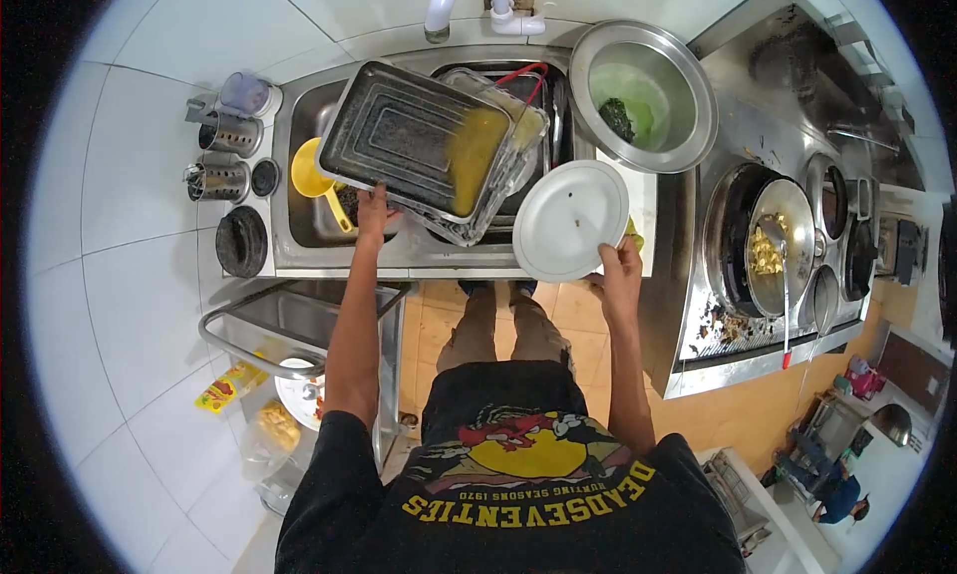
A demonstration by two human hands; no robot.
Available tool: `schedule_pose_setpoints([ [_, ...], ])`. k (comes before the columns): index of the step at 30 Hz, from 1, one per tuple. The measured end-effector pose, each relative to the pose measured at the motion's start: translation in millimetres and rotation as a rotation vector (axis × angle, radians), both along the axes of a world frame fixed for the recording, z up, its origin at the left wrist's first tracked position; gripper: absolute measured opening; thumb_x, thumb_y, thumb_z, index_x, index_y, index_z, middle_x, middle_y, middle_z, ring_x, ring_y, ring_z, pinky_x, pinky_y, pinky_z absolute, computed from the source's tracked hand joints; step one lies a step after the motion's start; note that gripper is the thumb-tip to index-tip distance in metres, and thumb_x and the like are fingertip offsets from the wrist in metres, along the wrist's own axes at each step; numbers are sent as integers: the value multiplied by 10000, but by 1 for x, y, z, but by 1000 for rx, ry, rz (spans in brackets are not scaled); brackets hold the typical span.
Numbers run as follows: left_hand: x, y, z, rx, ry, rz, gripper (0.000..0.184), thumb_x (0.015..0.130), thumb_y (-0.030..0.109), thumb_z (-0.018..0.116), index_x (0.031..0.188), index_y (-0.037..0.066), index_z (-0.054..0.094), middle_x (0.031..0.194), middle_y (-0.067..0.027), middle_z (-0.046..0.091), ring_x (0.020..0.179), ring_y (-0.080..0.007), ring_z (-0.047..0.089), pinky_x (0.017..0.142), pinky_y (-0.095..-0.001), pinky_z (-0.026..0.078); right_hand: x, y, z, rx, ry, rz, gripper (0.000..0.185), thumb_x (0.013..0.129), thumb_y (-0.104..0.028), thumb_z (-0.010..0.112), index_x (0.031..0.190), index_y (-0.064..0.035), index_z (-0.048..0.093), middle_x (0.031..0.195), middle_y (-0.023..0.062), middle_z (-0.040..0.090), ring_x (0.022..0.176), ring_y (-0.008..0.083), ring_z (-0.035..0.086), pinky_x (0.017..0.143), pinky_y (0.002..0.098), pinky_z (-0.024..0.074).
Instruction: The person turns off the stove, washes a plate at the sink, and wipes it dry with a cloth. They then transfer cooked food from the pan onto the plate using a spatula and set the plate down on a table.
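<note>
My left hand (371, 217) grips the near edge of a dark rectangular baking tray (399, 125) over the sink. Yellow liquid (473, 160) has pooled at the tray's right end. Below it are other shiny trays (528, 140), partly hidden, with a red handle (523, 72) behind. In my right hand (620, 280) is the rim of a white oval plate (568, 225), tilted, with a few dark specks on it. A large metal pot (698, 115) sits behind the plate, holding greenish water and a dark scouring pad (616, 118).
A yellow dipper (309, 175) lies in the left sink basin (299, 230). Perforated metal holders (219, 180) and a stone mortar (241, 242) line the left ledge. At right, a stove (688, 345) carries a wok (793, 285) with food and a ladle. A metal cart (289, 315) stands below left.
</note>
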State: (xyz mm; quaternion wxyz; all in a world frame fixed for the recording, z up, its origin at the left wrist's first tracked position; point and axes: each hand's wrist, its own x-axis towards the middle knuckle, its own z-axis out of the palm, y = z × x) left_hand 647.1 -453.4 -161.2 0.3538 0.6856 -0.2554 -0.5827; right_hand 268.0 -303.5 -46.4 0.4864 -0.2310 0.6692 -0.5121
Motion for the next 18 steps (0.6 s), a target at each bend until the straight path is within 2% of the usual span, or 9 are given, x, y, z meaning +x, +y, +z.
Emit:
schedule_pose_setpoints([
  [1, -4, 2, 2, -3, -39, 31, 844, 876, 439, 558, 1452, 65, 66, 1443, -165, 256, 1036, -316, 574, 765, -368, 567, 0, 2, 2, -19, 3, -17, 70, 861, -114, 526, 823, -65, 494, 752, -16, 508, 670, 45, 470, 577, 239, 465],
  [4, -4, 4, -6, -15, -44, 47, 904, 847, 489, 586, 1459, 89, 54, 1457, -149, 242, 1016, -297, 575, 746, -366, 565, 6, 3, 28, 16, -128, -62, 46, 873, -115, 516, 892, -74, 525, 836, -1, 569, 720, 56, 546, 590, 259, 528],
  [7, -4, 5, -6, -46, -60, 63, 940, 834, 497, 604, 1461, 84, 38, 1449, -161, 250, 980, -276, 578, 735, -353, 561, 6, 6, 33, 71, -134, -53, 75, 877, -118, 509, 937, -83, 537, 885, 2, 586, 748, 71, 566, 599, 269, 531],
  [13, -4, 6, 3, -46, -28, 25, 957, 832, 476, 624, 1463, 81, 24, 1320, -168, 400, 922, -232, 566, 774, -369, 540, 14, -3, 26, -5, -240, -52, 102, 879, -130, 509, 966, -87, 543, 898, 1, 590, 769, 77, 569, 632, 277, 535],
  [16, -8, 12, 18, -43, -2, 49, 908, 851, 446, 619, 1456, 64, 59, 1227, -138, 461, 889, -202, 544, 786, -344, 498, 23, -16, 21, -17, -297, -86, 103, 878, -128, 511, 966, -80, 537, 908, 9, 590, 773, 80, 573, 647, 282, 539],
  [18, -8, 23, 22, -116, -58, 148, 795, 864, 412, 619, 1423, 58, 178, 1165, -108, 483, 870, -168, 526, 772, -310, 465, 29, -25, 21, -54, -341, -47, 115, 873, -127, 513, 982, -100, 536, 910, -2, 586, 777, 67, 563, 601, 243, 500],
])
